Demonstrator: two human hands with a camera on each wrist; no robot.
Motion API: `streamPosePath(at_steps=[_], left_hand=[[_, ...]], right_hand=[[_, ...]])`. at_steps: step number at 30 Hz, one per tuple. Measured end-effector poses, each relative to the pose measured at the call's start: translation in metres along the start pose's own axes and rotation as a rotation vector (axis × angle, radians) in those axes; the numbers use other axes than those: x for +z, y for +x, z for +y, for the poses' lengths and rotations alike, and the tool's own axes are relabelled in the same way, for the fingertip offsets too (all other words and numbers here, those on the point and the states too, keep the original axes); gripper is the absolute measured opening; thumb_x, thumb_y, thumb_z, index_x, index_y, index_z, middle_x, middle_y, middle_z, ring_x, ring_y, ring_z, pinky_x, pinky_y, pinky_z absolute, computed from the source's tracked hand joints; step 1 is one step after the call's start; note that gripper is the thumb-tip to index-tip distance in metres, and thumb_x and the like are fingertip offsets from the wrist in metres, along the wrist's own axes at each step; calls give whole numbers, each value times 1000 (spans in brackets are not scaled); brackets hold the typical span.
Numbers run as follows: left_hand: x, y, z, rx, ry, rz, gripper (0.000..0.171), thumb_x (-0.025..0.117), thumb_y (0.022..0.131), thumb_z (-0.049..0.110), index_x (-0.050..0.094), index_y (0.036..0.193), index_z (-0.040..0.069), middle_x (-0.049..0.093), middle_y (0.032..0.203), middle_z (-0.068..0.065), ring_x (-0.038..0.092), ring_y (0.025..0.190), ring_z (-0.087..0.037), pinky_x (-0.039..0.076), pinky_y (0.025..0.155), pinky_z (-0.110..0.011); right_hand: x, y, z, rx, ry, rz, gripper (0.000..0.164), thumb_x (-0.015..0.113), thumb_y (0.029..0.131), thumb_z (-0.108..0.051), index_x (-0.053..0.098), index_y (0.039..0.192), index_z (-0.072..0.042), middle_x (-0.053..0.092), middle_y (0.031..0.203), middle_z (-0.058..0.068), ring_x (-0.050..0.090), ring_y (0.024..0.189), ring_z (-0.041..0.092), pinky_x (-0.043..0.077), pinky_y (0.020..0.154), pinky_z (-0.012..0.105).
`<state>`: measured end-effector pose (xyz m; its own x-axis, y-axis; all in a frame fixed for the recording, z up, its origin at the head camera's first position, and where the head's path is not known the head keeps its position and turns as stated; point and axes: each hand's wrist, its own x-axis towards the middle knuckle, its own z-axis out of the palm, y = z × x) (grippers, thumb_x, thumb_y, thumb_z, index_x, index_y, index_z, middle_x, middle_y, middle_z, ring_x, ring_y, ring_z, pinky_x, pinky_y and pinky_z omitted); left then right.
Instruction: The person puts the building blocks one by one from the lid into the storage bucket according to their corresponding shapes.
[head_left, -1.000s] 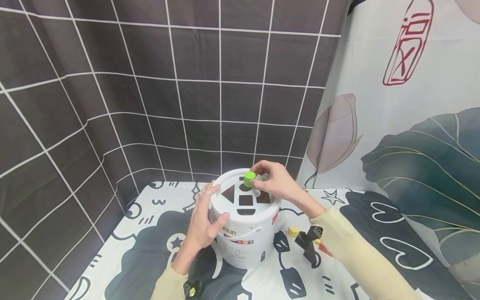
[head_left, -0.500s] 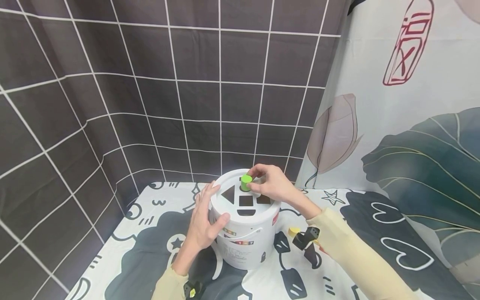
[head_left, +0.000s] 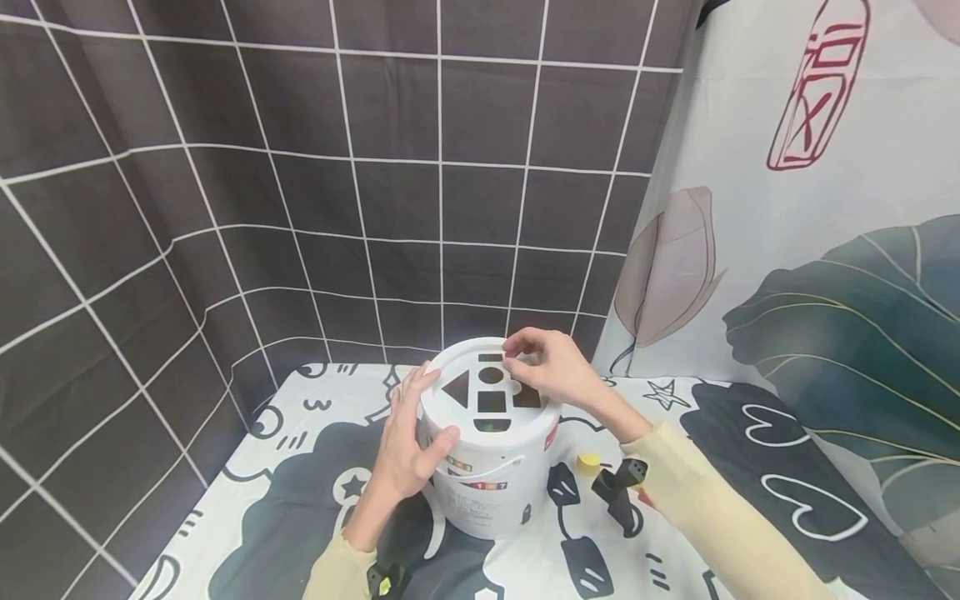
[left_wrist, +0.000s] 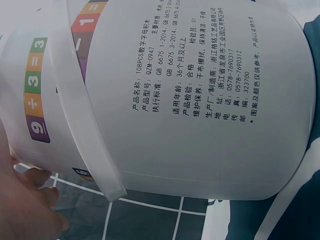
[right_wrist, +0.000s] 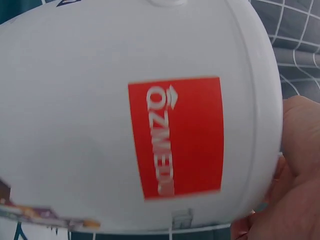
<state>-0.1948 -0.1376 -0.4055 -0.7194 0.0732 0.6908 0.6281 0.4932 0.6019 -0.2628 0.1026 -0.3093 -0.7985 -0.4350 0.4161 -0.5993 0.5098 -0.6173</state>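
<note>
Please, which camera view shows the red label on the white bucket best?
The right wrist view: there the red label appears large, with its white lettering visible. The head view shows only a small red patch at the right edge of the bucket. The left wrist view shows another side of the bucket, without this label.

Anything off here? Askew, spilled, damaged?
Nothing really stands out. The bucket is upright, and its lid shows no visible damage or obvious tilt. A yellow block lies loose on the cloth beside it, with something red partly hidden near the right sleeve; neither looks like a spill.
</note>
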Motion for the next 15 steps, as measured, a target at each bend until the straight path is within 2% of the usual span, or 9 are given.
streamPosePath(at_steps=[8, 15], left_hand=[[1, 1, -1, 0, -1, 1, 73, 61, 82, 44, 47, 145, 10, 37, 157, -13, 28, 146, -35, 24, 106, -73], [2, 0, -2, 12, 4, 7, 73, 60, 85, 50, 48, 144, 10, 38, 156, -13, 30, 144, -36, 26, 103, -75]], right_hand=[[-23, -20, 24, 29, 19, 104, 19, 67, 90, -10, 69, 107, -1, 71, 100, 8, 65, 93, 26, 52, 77, 39], [-41, -43, 51, 118, -11, 118, 24, 66, 92, -11, 67, 113, 0, 70, 105, 12, 63, 99, 29, 45, 86, 45]])
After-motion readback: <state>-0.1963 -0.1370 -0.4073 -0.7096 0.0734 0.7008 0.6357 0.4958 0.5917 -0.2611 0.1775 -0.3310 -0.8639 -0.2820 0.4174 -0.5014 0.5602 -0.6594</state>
